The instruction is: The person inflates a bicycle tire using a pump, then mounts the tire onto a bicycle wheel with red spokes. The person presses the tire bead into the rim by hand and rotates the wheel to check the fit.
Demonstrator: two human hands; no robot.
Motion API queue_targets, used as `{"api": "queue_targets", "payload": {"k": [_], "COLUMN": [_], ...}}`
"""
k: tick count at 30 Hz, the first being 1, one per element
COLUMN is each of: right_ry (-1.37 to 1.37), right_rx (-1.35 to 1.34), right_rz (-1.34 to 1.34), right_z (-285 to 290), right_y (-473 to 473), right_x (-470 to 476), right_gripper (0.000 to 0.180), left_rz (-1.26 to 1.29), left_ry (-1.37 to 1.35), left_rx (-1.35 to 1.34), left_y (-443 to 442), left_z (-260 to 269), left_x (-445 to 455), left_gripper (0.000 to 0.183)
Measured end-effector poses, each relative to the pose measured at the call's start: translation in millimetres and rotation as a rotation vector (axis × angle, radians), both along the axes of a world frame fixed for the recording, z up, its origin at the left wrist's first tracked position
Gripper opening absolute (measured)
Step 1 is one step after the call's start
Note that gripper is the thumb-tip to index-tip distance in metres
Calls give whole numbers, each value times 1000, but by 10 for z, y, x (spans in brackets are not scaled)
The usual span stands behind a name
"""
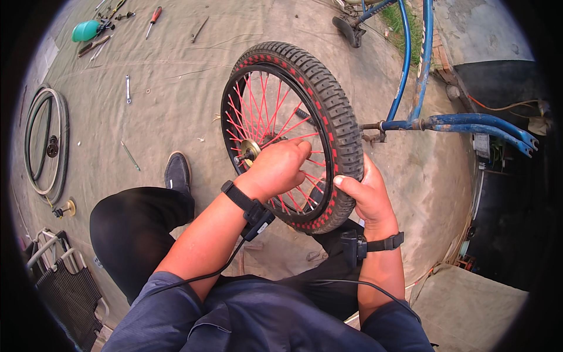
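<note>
A bicycle wheel stands tilted before me, with a knobbly black tyre (341, 119) that has red checks along its sidewall. Inside the black rim (228, 94), red spokes (255, 103) run to a hub with a brass-coloured disc (250, 150) and a threaded axle end. My left hand (281, 165) reaches across the near face, its fingers curled around spokes beside the hub; the fingertips are partly hidden. On the right, my right hand (371, 193) grips the tyre from outside, thumb on the sidewall and fingers behind the tread.
To the right is a blue bicycle frame (404, 125) with its fork. At left lie a tyre and rim (65, 132), a spanner (128, 89), a screwdriver (155, 20), a green pencil-like rod (130, 156) and a teal bottle (85, 31). A folding chair (70, 295) stands lower left.
</note>
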State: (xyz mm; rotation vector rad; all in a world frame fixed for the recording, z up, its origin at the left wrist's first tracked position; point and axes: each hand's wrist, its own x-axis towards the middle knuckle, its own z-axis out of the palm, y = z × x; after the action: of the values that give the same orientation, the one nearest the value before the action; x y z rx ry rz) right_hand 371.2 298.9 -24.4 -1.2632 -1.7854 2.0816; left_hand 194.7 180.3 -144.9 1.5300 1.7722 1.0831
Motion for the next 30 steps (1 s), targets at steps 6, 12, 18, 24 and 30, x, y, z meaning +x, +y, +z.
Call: {"api": "queue_targets", "payload": {"k": [6,12,18,24,30], "right_ry": [-14,-15,-88,-78,-22], "right_rx": [-117,-203,-134,-155,-247], "right_rz": [59,129,147,186,177], "right_z": [30,-27,-6,18,-39], "right_y": [96,175,132,121,123], "right_x": [-49,-23,-34,12,68], "right_gripper": [59,56,55,58,55], "left_rz": [5,5,4,6,-5], "left_ry": [2,-13,0,24,28], "left_rx": [11,21,3,23,40], "left_y": [-14,-26,-43,-67,-66], "left_z": [5,6,5,12,29], "left_x": [-7,0,25,51,40], "left_gripper": [28,28,26,26,27]}}
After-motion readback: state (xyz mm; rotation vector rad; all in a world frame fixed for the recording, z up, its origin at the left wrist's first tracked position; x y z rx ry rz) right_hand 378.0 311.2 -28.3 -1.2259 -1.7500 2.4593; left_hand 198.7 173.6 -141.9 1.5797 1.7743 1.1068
